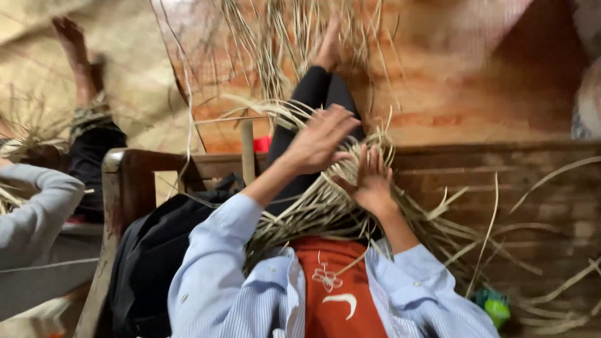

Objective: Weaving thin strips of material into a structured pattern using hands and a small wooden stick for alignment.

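The left hand [320, 141] is raised above the lap with its fingers spread wide and holds nothing, its palm hovering just over the bundle of pale straw strips [316, 206] that lies across the person's black-clad leg [316, 94]. The right hand [372, 181] rests on the same bundle, fingers extended and slightly parted, pressing down on the strips rather than clasping them. Loose strips [532, 263] trail to the right over the wooden floor [551, 206], a green object [496, 308] lies near the lower right, and another person's grey sleeve [31, 213] appears at the far left.
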